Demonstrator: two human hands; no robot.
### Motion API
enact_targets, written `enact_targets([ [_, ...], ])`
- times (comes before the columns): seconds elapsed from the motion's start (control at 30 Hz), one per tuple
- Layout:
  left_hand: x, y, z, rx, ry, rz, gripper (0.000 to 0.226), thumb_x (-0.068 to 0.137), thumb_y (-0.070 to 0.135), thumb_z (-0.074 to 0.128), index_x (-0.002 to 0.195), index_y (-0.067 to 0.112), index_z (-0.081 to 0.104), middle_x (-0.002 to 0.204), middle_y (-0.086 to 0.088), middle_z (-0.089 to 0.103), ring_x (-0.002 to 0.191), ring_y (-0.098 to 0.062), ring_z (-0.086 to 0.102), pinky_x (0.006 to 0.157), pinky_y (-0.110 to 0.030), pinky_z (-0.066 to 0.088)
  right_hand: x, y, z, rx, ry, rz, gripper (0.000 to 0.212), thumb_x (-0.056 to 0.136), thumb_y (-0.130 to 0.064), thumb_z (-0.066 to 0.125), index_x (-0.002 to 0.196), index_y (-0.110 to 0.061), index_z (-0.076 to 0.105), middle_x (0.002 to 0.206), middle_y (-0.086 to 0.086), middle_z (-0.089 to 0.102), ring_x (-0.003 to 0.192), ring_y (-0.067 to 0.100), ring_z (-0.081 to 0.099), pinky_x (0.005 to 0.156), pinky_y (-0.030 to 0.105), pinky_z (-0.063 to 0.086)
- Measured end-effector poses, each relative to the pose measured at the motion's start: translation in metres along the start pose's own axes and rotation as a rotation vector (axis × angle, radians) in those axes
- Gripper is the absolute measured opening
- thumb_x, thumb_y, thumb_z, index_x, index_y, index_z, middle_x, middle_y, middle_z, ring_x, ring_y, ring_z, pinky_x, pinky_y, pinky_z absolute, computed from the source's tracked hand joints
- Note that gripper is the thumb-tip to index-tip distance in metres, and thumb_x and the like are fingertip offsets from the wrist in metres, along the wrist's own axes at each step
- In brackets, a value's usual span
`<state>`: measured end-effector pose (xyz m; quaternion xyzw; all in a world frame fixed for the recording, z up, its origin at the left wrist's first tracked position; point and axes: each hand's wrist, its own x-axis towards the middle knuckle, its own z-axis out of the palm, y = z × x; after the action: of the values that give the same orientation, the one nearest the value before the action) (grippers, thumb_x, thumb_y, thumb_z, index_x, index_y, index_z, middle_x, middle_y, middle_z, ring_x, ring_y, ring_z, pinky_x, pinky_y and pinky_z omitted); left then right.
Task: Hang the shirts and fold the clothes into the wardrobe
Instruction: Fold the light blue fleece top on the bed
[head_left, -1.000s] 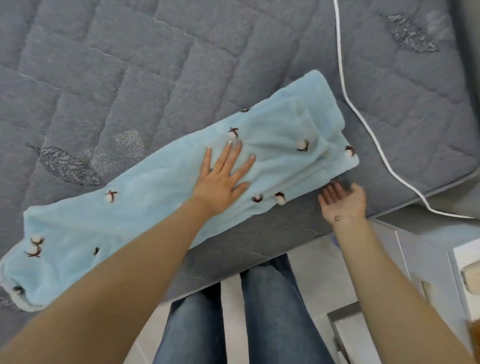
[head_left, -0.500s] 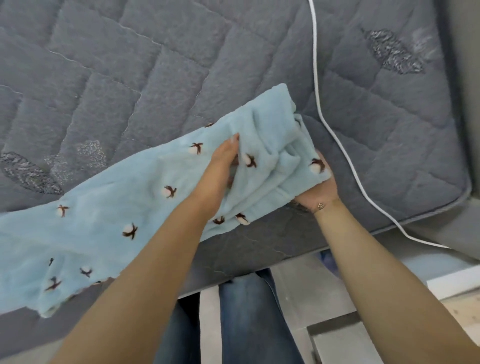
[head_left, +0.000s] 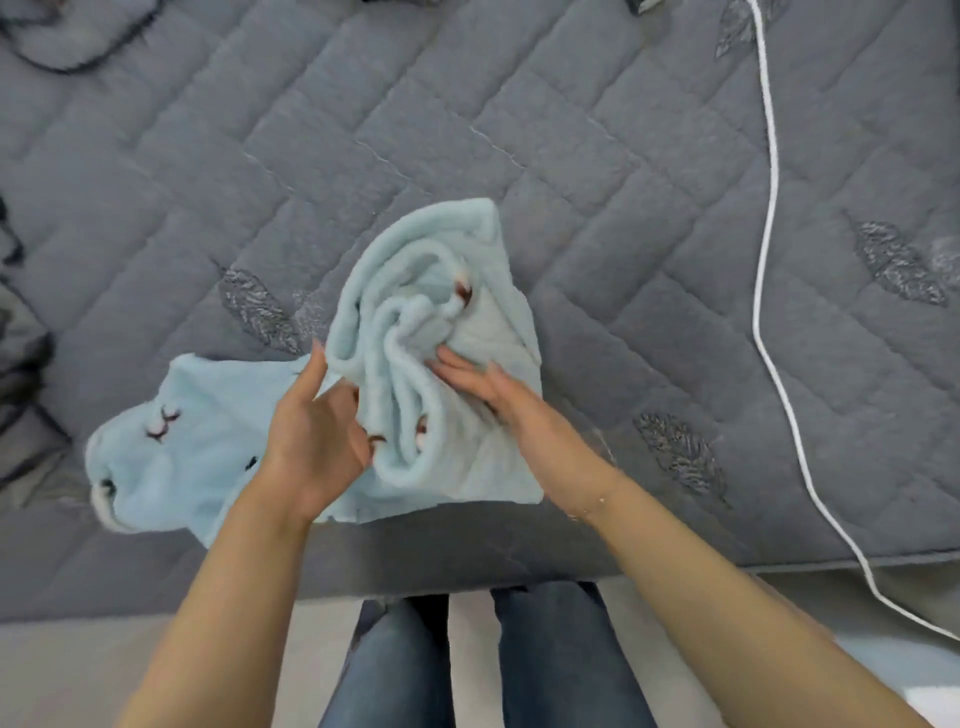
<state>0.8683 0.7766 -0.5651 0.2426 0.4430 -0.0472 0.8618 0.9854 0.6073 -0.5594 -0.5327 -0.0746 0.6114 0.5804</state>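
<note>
A light blue fleece garment (head_left: 208, 457) with small brown-and-white flower marks lies on the grey quilted bed (head_left: 623, 208), near its front edge. Its right part is turned over to the left into a bunched, upright fold (head_left: 431, 270). My left hand (head_left: 317, 431) holds the left edge of that fold, thumb up beside it and fingers tucked out of sight under the cloth. With straight fingers, my right hand (head_left: 488, 389) lies flat on the right face of the fold and presses it.
A white cable (head_left: 769, 260) runs down the right side of the bed and off its front edge. Dark clothes (head_left: 21, 364) lie at the left edge, and another dark heap (head_left: 62, 36) at the top left. My legs in jeans (head_left: 483, 660) stand against the bed.
The right end of the garment has been lifted and folded over to the left. My right hand came from under that end onto its top. The view shifted, so the garment sits further left.
</note>
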Motion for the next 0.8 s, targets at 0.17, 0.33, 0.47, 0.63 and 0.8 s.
enact_targets([
  [0.17, -0.038, 0.008, -0.094, -0.161, 0.117, 0.006, 0.069, 0.085, 0.067, 0.048, 0.125, 0.014, 0.065, 0.132, -0.011, 0.061, 0.119, -0.027, 0.06, 0.086, -0.04, 0.056, 0.055, 0.039, 0.088, -0.617, -0.08, -0.027, 0.036, 0.106, -0.032, 0.032, 0.138, -0.034, 0.049, 0.155, -0.019, 0.028, 0.138, 0.003, 0.021, 0.119, 0.026, 0.012],
  [0.33, -0.03, 0.005, -0.139, 0.068, 0.181, 0.04, 0.051, 0.087, 0.034, 0.064, 0.133, 0.012, 0.058, 0.127, -0.01, 0.065, 0.117, -0.027, 0.062, 0.094, -0.04, 0.054, 0.073, 0.072, 0.125, -0.849, 0.051, -0.146, 0.036, 0.104, -0.022, 0.04, 0.138, -0.021, 0.052, 0.153, -0.01, 0.034, 0.138, 0.009, 0.028, 0.117, 0.024, 0.015],
  [0.47, -0.021, 0.003, -0.145, 0.176, 0.182, 0.12, 0.05, 0.082, 0.018, 0.071, 0.13, 0.01, 0.057, 0.122, -0.012, 0.067, 0.115, -0.031, 0.063, 0.094, -0.043, 0.052, 0.043, 0.059, 0.108, -0.753, 0.241, -0.335, 0.029, 0.098, -0.015, 0.05, 0.123, -0.012, 0.063, 0.129, -0.006, 0.059, 0.121, 0.004, 0.051, 0.106, 0.027, 0.04],
  [0.63, -0.049, 0.01, -0.194, 0.067, 0.148, 0.182, 0.052, 0.082, 0.017, 0.067, 0.132, 0.014, 0.055, 0.128, -0.013, 0.063, 0.115, -0.03, 0.062, 0.087, -0.04, 0.056, 0.06, 0.028, 0.086, -1.278, 0.384, -0.72, 0.041, 0.093, -0.021, 0.056, 0.13, -0.005, 0.056, 0.143, 0.013, 0.045, 0.133, 0.032, 0.04, 0.112, 0.042, 0.029],
  [0.8, -0.071, 0.023, -0.259, 0.004, 0.197, 0.262, 0.047, 0.083, 0.012, 0.067, 0.129, 0.016, 0.06, 0.13, -0.013, 0.062, 0.115, -0.029, 0.063, 0.085, -0.037, 0.057, 0.132, 0.05, 0.131, -1.736, -0.112, -0.504, 0.067, 0.094, -0.06, 0.035, 0.152, -0.028, 0.024, 0.161, 0.0, 0.015, 0.149, 0.027, 0.009, 0.118, 0.056, 0.008],
])
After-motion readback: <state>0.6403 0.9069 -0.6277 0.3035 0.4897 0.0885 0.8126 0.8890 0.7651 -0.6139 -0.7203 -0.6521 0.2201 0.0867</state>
